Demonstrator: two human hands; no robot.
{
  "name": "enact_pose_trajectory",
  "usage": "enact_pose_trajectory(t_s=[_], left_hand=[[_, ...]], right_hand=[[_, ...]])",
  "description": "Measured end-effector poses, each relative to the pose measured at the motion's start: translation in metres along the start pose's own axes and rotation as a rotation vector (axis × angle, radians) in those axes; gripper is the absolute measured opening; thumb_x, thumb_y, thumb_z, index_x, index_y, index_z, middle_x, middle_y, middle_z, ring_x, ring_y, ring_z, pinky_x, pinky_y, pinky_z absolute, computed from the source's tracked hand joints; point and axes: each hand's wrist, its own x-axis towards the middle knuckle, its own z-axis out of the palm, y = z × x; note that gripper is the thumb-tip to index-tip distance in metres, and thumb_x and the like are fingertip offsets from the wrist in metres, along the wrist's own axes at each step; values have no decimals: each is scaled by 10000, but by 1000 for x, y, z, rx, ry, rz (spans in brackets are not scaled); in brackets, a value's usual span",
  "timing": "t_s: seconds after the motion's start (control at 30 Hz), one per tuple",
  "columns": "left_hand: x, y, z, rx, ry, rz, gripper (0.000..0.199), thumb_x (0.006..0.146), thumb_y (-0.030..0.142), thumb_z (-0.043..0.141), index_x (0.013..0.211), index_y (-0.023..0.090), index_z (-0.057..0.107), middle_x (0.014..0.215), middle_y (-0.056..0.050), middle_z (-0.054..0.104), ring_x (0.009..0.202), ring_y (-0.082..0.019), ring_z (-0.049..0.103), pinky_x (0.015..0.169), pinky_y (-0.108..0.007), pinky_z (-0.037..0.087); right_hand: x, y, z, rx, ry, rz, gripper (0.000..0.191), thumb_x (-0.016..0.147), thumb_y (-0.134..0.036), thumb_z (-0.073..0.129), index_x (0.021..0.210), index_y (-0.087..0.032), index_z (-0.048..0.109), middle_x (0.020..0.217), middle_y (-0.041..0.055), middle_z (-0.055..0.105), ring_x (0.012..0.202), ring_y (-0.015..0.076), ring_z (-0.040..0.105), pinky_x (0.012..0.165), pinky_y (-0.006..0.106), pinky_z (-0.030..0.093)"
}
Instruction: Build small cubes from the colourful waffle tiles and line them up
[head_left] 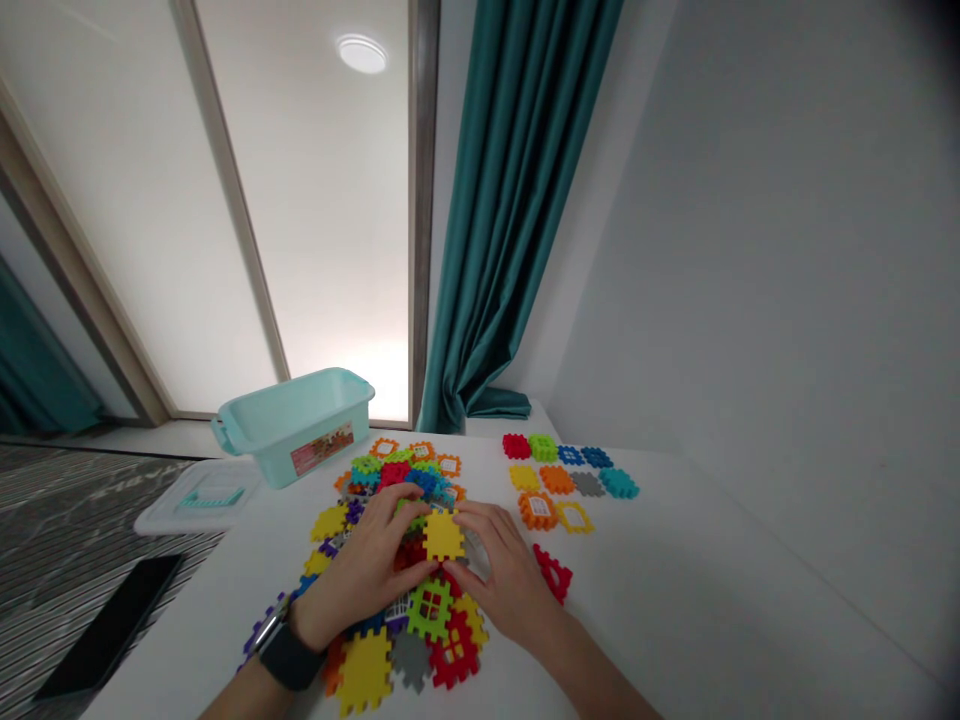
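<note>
Both my hands meet over a heap of interlocking plastic waffle blocks in many colours. A yellow waffle block stands between them, gripped by my left hand from the left and my right hand from the right. Part of a green block lies under my left fingers. My hands hide the heap's middle. A black smartwatch sits on my left wrist. A red block lies just beyond my right hand. Several more blocks stand in loose rows to the far right.
All of this lies on a white table. A mint plastic tub stands at the far left corner, with a clear lid near it. A black phone lies at the left, beyond the table's edge. A teal curtain hangs behind.
</note>
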Motion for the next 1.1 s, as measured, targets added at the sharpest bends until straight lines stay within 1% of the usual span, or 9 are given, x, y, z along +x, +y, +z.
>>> enact_pose_trajectory(t_s=[0.2, 0.4, 0.6, 0.7, 0.8, 0.87, 0.97, 1.1], left_hand=[[0, -2, 1, 15, 17, 5, 447, 830, 266, 757, 1234, 251, 567, 1338, -124, 548, 1240, -321, 547, 1049, -497, 494], [2, -5, 4, 66, 34, 18, 446, 832, 300, 776, 1228, 248, 579, 1324, -122, 558, 1217, -325, 552, 1027, -500, 499], [14, 1, 3, 153, -31, -6, 423, 821, 299, 784, 1194, 247, 592, 1306, -110, 579, 1210, -345, 545, 1026, -538, 466], [21, 2, 5, 167, -62, -14, 396, 817, 305, 779, 1163, 238, 596, 1263, -104, 605, 1179, -344, 565, 1006, -533, 469], [28, 1, 10, 165, -64, -18, 385, 819, 295, 769, 1152, 235, 588, 1202, -93, 633, 1145, -335, 582, 989, -521, 469], [35, 0, 13, 156, -58, -17, 371, 835, 298, 752, 1159, 236, 582, 1179, -88, 641, 1136, -328, 586, 985, -512, 467], [47, -3, 17, 124, -80, -22, 369, 858, 323, 729, 1183, 239, 576, 1194, -87, 633, 1145, -320, 586, 985, -499, 468], [71, -6, 30, 82, -120, -46, 365, 857, 336, 724, 1178, 243, 578, 1213, -80, 626, 1156, -312, 588, 1000, -482, 467]], right_hand=[[1, -2, 0, -14, 15, 26, 441, 882, -182, 685, 1287, -258, 526, 1256, 106, 654, 1166, 287, 622, 981, 489, 540], [3, -1, -2, -22, -17, 51, 477, 873, -149, 682, 1307, -264, 521, 1267, 100, 654, 1178, 294, 611, 999, 514, 529], [8, -2, -7, -42, -62, 101, 448, 846, -95, 668, 1253, -254, 568, 1280, 92, 642, 1210, 280, 596, 1021, 495, 529], [11, 0, -9, -62, -89, 107, 464, 819, -69, 674, 1237, -250, 582, 1262, 91, 648, 1200, 287, 601, 1020, 503, 530], [14, 3, -11, -78, -99, 116, 455, 823, -77, 670, 1239, -240, 585, 1275, 97, 639, 1203, 290, 599, 1034, 512, 522], [15, 6, -14, -90, -86, 127, 448, 853, -112, 653, 1276, -237, 571, 1330, 109, 608, 1244, 292, 575, 1059, 519, 506], [11, 14, -21, -99, -41, 144, 436, 894, -162, 617, 1318, -241, 549, 1409, 116, 553, 1313, 290, 525, 1092, 520, 480], [3, 35, -39, -124, 45, 175, 382, 924, -185, 560, 1299, -256, 559, 1412, 111, 544, 1322, 281, 517, 1110, 531, 455]])
